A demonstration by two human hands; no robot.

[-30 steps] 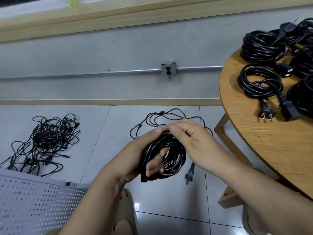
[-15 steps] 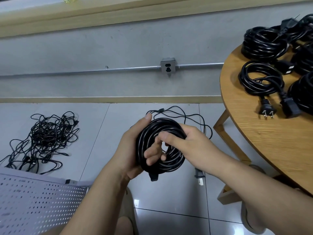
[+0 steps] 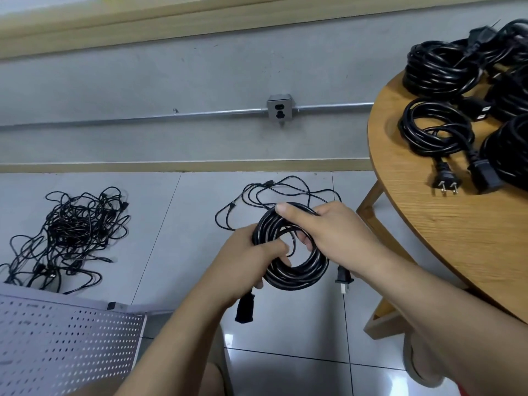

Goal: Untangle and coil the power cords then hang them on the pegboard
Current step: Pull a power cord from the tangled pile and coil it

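A coiled power cord point(image 3: 297, 277) is held between both hands. Its ring is turned flat toward the camera, so no long axis is offered; the loops are gathered into one round bundle. The left side of the ring is gripped by the left hand point(image 3: 245, 260), whose fingers are curled over the strands and into the opening. The upper right arc is gripped by the right hand point(image 3: 340, 235), with the thumb laid across the top of the loops and the fingers hooked through the ring. Two ends are left hanging: a black socket connector point(image 3: 245, 308) below the left hand and a plug point(image 3: 343, 280) just under the right wrist.

The pegboard point(image 3: 65, 341) is seen low and to the left of the left hand, well apart from the coil, and that hand is the nearer to it. The coil is judged to be nearly finished, and a carry leftward and downward would be needed for hanging.

To the right of the right hand stands a round wooden table point(image 3: 457, 247), on which other coiled cords point(image 3: 437, 132) are laid. Beyond the hands a loose thin cord point(image 3: 268, 182) is spread on the floor, and far to the left of the left hand a tangle of cords point(image 3: 71, 235) lies unsorted.
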